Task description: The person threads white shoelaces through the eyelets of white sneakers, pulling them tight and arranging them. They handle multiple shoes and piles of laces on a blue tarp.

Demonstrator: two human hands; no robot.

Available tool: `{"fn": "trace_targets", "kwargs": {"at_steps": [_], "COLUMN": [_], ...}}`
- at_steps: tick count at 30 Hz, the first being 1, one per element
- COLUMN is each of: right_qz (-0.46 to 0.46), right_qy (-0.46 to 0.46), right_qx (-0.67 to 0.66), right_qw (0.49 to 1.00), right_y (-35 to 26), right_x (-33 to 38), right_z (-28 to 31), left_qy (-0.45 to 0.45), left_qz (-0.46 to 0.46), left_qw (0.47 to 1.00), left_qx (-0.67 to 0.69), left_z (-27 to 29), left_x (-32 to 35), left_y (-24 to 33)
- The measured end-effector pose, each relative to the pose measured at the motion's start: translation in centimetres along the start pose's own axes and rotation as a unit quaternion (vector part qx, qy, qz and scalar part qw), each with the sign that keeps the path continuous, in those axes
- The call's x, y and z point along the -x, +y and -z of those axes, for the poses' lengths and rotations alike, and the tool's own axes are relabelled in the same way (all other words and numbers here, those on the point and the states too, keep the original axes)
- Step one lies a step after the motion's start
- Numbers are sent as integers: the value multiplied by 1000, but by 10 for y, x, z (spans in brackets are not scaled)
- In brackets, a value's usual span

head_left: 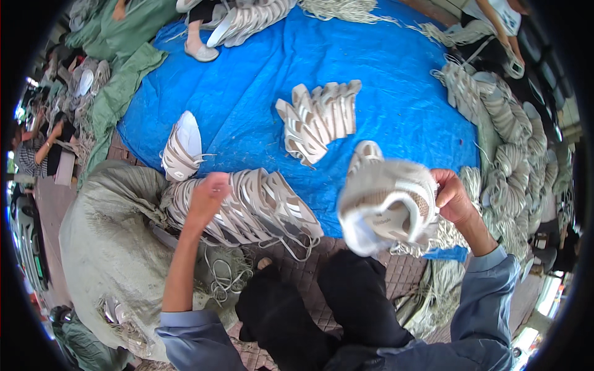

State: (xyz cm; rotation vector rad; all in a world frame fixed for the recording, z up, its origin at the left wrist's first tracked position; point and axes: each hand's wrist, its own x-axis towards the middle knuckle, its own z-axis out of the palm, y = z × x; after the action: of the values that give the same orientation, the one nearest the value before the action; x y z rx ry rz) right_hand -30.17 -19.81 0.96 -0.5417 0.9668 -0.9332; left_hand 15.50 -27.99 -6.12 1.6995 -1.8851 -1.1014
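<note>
My right hand (455,196) is closed on the edge of a beige and white shoe upper (390,207), held up in front of my right knee and blurred by motion. My left hand (210,193) hovers over or touches a long row of nested shoe uppers (272,204) at my left; its fingers are smeared, so their grip is unclear. Just beyond that row stands a single upper (183,148) with a white inside. A shorter fanned row of uppers (318,117) lies farther out, and another upper (366,153) shows partly behind the held one.
A blue tarp (241,93) covers the ground ahead. A bulging pale sack (111,247) sits at my left, with white laces (226,278) trailing beside it. Stacked uppers (507,154) and bundled laces line the right. Other people work at the far edge, near more uppers (253,21).
</note>
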Motion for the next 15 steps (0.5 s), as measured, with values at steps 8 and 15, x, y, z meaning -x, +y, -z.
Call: {"fn": "trace_targets", "kwargs": {"at_steps": [8, 15], "right_qz": [160, 241], "right_qy": [-106, -274], "right_qx": [-258, -252], "right_qw": [947, 896], "right_y": [24, 16], "right_x": [70, 75], "right_z": [-67, -121], "left_qy": [-225, -219], "left_qz": [-50, -60], "left_qw": [895, 786], "left_qx": [383, 575], "left_z": [-70, -98], "left_x": [101, 141], "left_y": [161, 223]}}
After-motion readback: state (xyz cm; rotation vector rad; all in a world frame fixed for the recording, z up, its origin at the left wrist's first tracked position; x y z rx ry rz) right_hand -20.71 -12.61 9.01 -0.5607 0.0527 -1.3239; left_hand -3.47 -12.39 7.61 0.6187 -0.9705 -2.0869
